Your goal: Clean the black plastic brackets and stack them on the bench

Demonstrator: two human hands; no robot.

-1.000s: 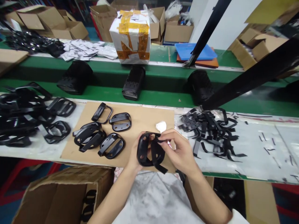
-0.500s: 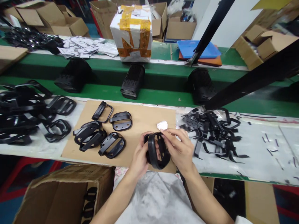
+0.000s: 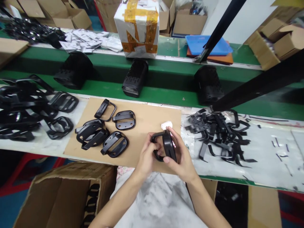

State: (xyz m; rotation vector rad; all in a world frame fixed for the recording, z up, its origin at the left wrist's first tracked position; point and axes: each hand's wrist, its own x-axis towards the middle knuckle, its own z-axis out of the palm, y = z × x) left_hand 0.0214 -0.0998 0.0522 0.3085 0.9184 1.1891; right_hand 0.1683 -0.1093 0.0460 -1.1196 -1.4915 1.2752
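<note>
Both hands grip one black plastic handle part (image 3: 166, 146) edge-on above the near edge of a brown cardboard sheet (image 3: 147, 118). My left hand (image 3: 146, 158) wraps its left side. My right hand (image 3: 181, 156) curls around its right side, fingers closed on the strap. Several finished black handle parts (image 3: 106, 133) lie on the cardboard to the left. A small white scrap (image 3: 166, 124) lies just beyond my hands.
A heap of black strap pieces (image 3: 218, 134) lies to the right, a larger pile of black frames (image 3: 26, 110) to the left. An open carton (image 3: 61, 193) stands below left. Three black housings (image 3: 135, 77) sit on the green conveyor (image 3: 166, 95). A taped white box (image 3: 137, 28) stands behind.
The handle part has been turned from face-on to edge-on between my hands, and the loose strap end no longer hangs out. Hands have closed tighter around it.
</note>
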